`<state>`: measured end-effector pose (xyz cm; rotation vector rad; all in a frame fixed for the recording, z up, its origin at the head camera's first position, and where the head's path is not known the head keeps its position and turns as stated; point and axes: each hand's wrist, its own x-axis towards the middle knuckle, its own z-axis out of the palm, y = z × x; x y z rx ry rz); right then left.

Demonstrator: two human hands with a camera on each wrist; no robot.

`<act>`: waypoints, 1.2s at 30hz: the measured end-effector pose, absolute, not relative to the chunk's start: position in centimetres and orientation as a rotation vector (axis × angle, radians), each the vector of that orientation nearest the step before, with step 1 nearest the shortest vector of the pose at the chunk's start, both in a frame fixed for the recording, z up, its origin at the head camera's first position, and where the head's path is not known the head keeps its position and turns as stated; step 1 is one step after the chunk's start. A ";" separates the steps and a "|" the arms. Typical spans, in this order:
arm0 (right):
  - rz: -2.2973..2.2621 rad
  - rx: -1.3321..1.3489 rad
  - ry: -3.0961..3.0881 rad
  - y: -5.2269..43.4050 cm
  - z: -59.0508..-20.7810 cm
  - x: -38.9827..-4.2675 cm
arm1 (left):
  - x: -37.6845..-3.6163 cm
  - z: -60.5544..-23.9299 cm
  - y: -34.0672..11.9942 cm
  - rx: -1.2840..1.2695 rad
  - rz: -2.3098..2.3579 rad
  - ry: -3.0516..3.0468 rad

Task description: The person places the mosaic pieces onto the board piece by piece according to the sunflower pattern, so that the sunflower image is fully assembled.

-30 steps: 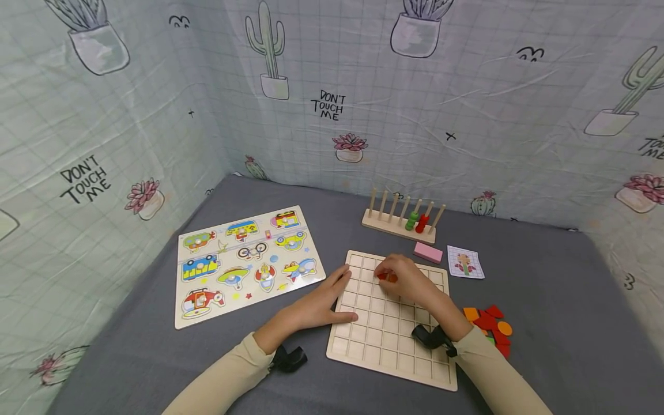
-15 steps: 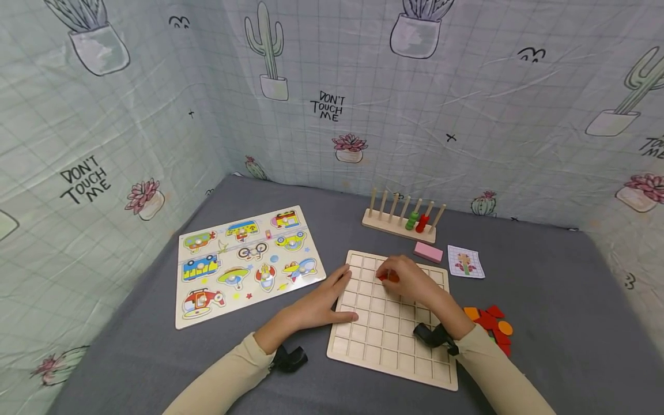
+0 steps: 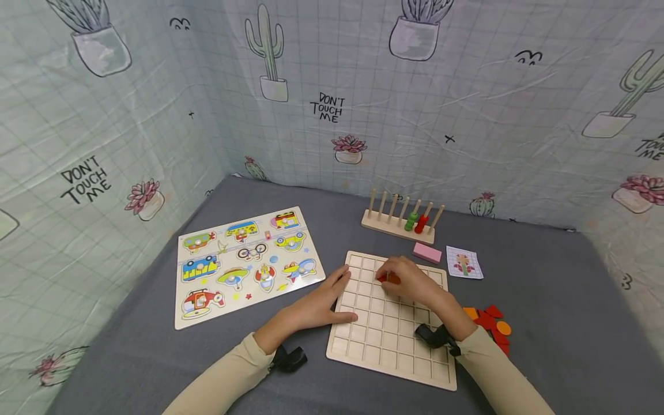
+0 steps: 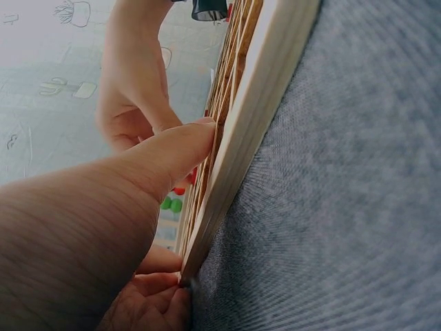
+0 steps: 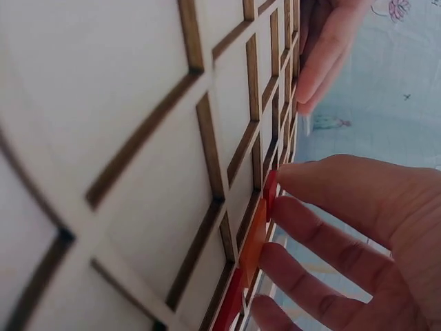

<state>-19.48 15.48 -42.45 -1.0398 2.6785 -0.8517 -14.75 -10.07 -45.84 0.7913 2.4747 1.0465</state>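
Under both hands lies a wooden grid board (image 3: 381, 340) with square cells. My left hand (image 3: 319, 300) rests at its left side, thumb spread onto the grid and fingers along the edge toward the far corner. Over the far middle cells, my right hand (image 3: 410, 282) pinches a small red piece (image 5: 271, 189) between thumb and index finger. Beside it an orange piece (image 5: 253, 238) sits in the grid, with the middle fingertip right at it. Another red piece (image 5: 229, 303) follows in the same line. From the head, the right fingers hide most of these pieces.
Loose red and orange shapes (image 3: 490, 323) lie right of the board, partly behind the right forearm. A pattern card (image 3: 464, 263), a pink block (image 3: 427, 252) and a peg stand (image 3: 396, 226) with green and red beads lie beyond. A vehicle puzzle (image 3: 249, 265) lies left.
The right hand has shifted very slightly to the right, its fingers staying at the same cells. The left hand and the board hold their places.
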 end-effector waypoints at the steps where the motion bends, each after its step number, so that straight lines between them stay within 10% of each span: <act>1: -0.865 -1.040 2.673 15.6 -42.4 -19.5 | -14.7 -45.8 -10.0 0.790 1.045 2.474; 36: -0.914 -0.769 2.813 25.6 -41.7 -15.4 | -14.8 -45.8 -10.0 0.797 1.077 2.472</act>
